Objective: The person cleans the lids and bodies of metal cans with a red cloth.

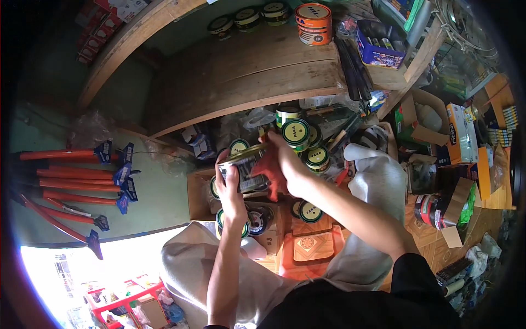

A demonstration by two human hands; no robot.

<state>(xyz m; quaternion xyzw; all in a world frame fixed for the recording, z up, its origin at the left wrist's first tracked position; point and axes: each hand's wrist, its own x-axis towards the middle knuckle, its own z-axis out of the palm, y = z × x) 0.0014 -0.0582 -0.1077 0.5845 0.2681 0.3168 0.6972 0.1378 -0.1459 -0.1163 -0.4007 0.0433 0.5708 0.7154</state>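
1. Left grip (233, 192) clamps a dark can (245, 166), label unreadable, below the shelf's (235, 82) front edge.
2. Right grip (287, 164) pinches a red cloth (268, 171) against it.
3. Green-rimmed lid (296, 130) reads "PAKA"; orange can (314, 27), near shelf's right edge, "1K".

The held can (249, 168) looks metal, its rim bare and shiny, its printed side smooth; the rag (268, 171) against it is matt, creased cloth. The shelf (246, 74) is bare wood, dull and visibly grained, while the orange can (313, 27) shows a smooth, glossy finish. The trousers (189, 263) are matt, soft-looking cloth, the box (271, 242) is plain unglossed cardboard, and the wall (159, 216) carries smooth, low-sheen paint.
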